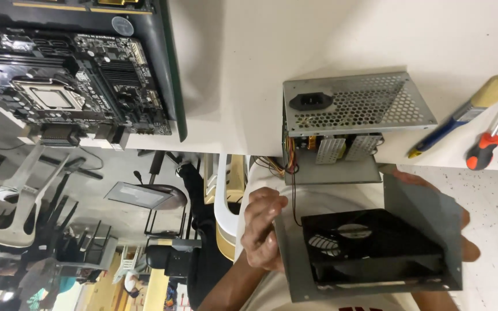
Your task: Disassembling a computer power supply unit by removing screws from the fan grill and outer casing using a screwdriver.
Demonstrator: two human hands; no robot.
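Grey metal cover carrying a black fan, tilted off the table edge, joined by thin wires to the open power supply case, which has a perforated wall.

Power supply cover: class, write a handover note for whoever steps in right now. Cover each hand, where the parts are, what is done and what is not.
Left hand: grips the left edge of the grey cover.
Right hand: mostly hidden behind the cover, supporting its right side.
Parts: black fan sits in the cover; open power supply case on the white table; screwdriver and brush to its right.
Done: cover is off the case.
Not done: wires join cover and case.
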